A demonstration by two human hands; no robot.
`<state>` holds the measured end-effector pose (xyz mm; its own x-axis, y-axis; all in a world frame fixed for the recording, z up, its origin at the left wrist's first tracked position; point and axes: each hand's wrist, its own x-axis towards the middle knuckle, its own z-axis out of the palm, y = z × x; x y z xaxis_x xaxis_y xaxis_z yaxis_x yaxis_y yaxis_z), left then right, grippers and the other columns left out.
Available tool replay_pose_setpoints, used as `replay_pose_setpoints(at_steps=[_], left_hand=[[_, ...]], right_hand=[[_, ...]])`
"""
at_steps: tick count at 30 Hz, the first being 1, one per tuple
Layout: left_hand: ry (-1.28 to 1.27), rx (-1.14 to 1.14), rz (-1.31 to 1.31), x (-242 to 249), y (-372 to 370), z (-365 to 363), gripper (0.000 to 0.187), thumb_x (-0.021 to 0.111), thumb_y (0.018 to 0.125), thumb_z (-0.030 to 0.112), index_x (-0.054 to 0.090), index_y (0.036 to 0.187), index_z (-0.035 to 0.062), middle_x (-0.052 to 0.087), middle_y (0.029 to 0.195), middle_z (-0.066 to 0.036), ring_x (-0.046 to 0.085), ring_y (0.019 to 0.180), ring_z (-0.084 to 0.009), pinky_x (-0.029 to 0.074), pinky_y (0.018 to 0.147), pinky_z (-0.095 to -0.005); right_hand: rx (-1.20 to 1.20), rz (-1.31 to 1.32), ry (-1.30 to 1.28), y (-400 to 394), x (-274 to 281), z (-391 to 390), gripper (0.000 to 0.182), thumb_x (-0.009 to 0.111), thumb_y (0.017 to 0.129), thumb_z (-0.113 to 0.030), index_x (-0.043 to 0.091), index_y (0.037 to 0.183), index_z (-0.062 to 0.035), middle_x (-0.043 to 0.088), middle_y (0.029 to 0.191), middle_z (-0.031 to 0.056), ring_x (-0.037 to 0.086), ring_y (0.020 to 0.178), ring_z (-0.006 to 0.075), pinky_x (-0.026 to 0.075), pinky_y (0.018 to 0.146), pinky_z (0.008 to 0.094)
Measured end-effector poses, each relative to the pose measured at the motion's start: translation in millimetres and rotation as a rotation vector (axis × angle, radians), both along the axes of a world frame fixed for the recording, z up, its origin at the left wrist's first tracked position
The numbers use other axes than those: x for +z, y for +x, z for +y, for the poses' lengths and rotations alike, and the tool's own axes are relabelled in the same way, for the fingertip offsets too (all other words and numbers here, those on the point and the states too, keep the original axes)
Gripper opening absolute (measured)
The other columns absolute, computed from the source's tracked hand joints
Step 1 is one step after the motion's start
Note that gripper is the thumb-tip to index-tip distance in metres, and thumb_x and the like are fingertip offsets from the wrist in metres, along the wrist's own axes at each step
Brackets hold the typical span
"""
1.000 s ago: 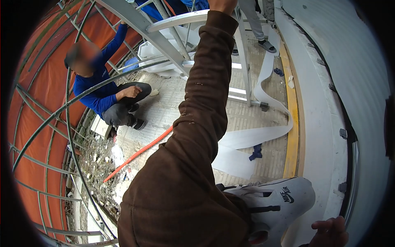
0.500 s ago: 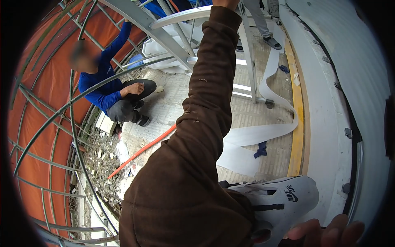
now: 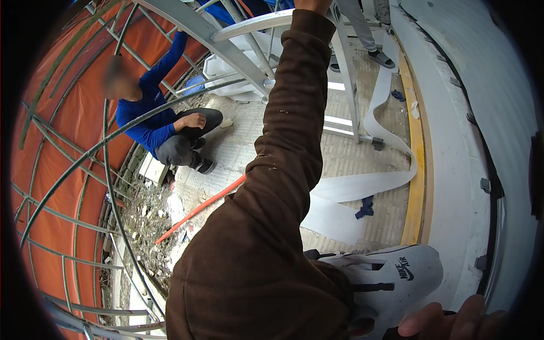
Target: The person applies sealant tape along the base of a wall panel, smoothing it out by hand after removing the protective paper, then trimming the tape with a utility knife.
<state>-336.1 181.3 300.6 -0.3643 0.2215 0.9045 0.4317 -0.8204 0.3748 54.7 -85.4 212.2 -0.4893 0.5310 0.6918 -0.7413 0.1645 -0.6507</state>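
Note:
My left arm, in a brown sleeve, reaches up to the top edge of the view. Only a sliver of my left hand [image 3: 312, 4] shows there, right beside a curved grey metal rail [image 3: 249, 25]; its grip is cut off. My right hand [image 3: 449, 323] is at the bottom edge, thumb and fingertips apart, with nothing seen in them, next to the white curved wall [image 3: 453, 170]. A white sports shoe [image 3: 396, 275] sits just left of that hand.
Far below, a person in a blue top [image 3: 150, 116] crouches on the paved floor by an orange tarp [image 3: 56, 141] behind curved metal bars. An orange pipe [image 3: 198, 208], white sheet strips [image 3: 362, 184], a yellow kerb [image 3: 417, 170] and rubble lie on the ground. Another person's sandalled foot [image 3: 382, 58] stands at the top.
The whole scene has slid slightly right and down in the view. My right hand has come further into the frame along the bottom edge. My left arm stays raised.

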Motion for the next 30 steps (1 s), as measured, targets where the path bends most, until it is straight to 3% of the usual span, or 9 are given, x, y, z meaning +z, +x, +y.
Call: replay_pose_setpoints(at_steps=[15, 20, 21, 22, 23, 24, 25, 28, 30], left_hand=[[0.080, -0.115, 0.027, -1, 10, -4, 0.021, 0.068, 0.085, 0.009, 0.066, 0.104, -0.0003, 0.065, 0.084, -0.004, 0.060, 0.071, -0.0129, 0.047, 0.063, -0.0273], [-0.062, 0.031, -0.024, -2, -10, 1, 0.022, 0.070, 0.084, 0.017, 0.069, 0.098, -0.0003, 0.066, 0.082, -0.004, 0.061, 0.071, -0.0135, 0.046, 0.064, -0.0278], [-0.055, -0.088, 0.026, -2, -6, -5, 0.033, 0.072, 0.084, 0.023, 0.068, 0.105, -0.0026, 0.068, 0.084, -0.007, 0.063, 0.074, -0.0151, 0.049, 0.068, -0.0305], [-0.023, 0.022, -0.036, -4, -16, 3, 0.017, 0.070, 0.086, 0.016, 0.071, 0.089, -0.0014, 0.068, 0.081, -0.005, 0.062, 0.069, -0.0134, 0.048, 0.069, -0.0269], [-0.149, 0.130, -0.019, -4, -25, 3, 0.019, 0.069, 0.086, 0.016, 0.073, 0.096, 0.0003, 0.067, 0.083, -0.005, 0.062, 0.070, -0.0141, 0.049, 0.071, -0.0289], [-0.167, 0.075, -0.044, -2, -16, 0, 0.027, 0.067, 0.087, 0.017, 0.068, 0.104, -0.0043, 0.069, 0.094, -0.014, 0.066, 0.082, -0.0174, 0.051, 0.071, -0.0325], [-0.158, 0.075, -0.031, -2, -24, 1, 0.027, 0.067, 0.087, 0.016, 0.067, 0.105, -0.0040, 0.068, 0.095, -0.014, 0.066, 0.083, -0.0175, 0.051, 0.072, -0.0325], [-0.164, 0.152, 0.044, -6, -28, 3, 0.027, 0.065, 0.088, 0.016, 0.067, 0.107, -0.0031, 0.068, 0.097, -0.014, 0.066, 0.086, -0.0176, 0.050, 0.075, -0.0324], [-0.160, 0.207, 0.076, -6, -27, 4, 0.027, 0.063, 0.089, 0.015, 0.066, 0.109, -0.0025, 0.068, 0.098, -0.013, 0.065, 0.087, -0.0177, 0.050, 0.077, -0.0324]], right_hand=[[-0.108, 0.092, 0.070, 1, -20, -2, 0.039, 0.044, 0.104, -0.041, 0.058, 0.097, -0.0044, 0.064, 0.106, 0.0174, 0.061, 0.096, 0.0312, 0.049, 0.091, 0.0448], [-0.390, 0.073, 0.086, 25, -48, -5, 0.042, 0.045, 0.104, -0.042, 0.058, 0.092, -0.0035, 0.066, 0.102, 0.0175, 0.062, 0.094, 0.0313, 0.049, 0.091, 0.0452], [-0.511, 0.042, 0.079, 31, -60, -3, 0.043, 0.045, 0.104, -0.042, 0.058, 0.091, -0.0033, 0.066, 0.102, 0.0175, 0.062, 0.093, 0.0313, 0.049, 0.090, 0.0453], [-0.667, -0.018, 0.053, 36, -74, -2, 0.043, 0.045, 0.104, -0.042, 0.057, 0.090, -0.0032, 0.067, 0.101, 0.0176, 0.062, 0.093, 0.0313, 0.049, 0.090, 0.0454], [-0.849, -0.116, 0.012, 40, -91, -1, 0.044, 0.045, 0.104, -0.042, 0.057, 0.089, -0.0030, 0.067, 0.100, 0.0176, 0.062, 0.092, 0.0313, 0.049, 0.090, 0.0455], [-1.016, -0.251, -0.049, 46, -109, 0, 0.045, 0.046, 0.104, -0.043, 0.057, 0.087, -0.0028, 0.068, 0.099, 0.0176, 0.063, 0.092, 0.0313, 0.049, 0.090, 0.0455], [-1.219, -0.461, -0.079, 53, -125, -2, 0.032, 0.054, 0.101, -0.029, 0.056, 0.084, -0.0013, 0.068, 0.092, 0.0171, 0.063, 0.087, 0.0290, 0.050, 0.086, 0.0430], [-1.210, -0.573, -0.268, 84, -178, -7, 0.021, 0.057, 0.096, -0.015, 0.054, 0.081, -0.0011, 0.068, 0.091, 0.0174, 0.062, 0.084, 0.0281, 0.049, 0.087, 0.0420], [-1.243, -0.916, -0.030, 109, -200, -6, 0.011, 0.058, 0.093, -0.006, 0.058, 0.102, 0.0009, 0.065, 0.109, 0.0226, 0.062, 0.103, 0.0337, 0.046, 0.098, 0.0443]])
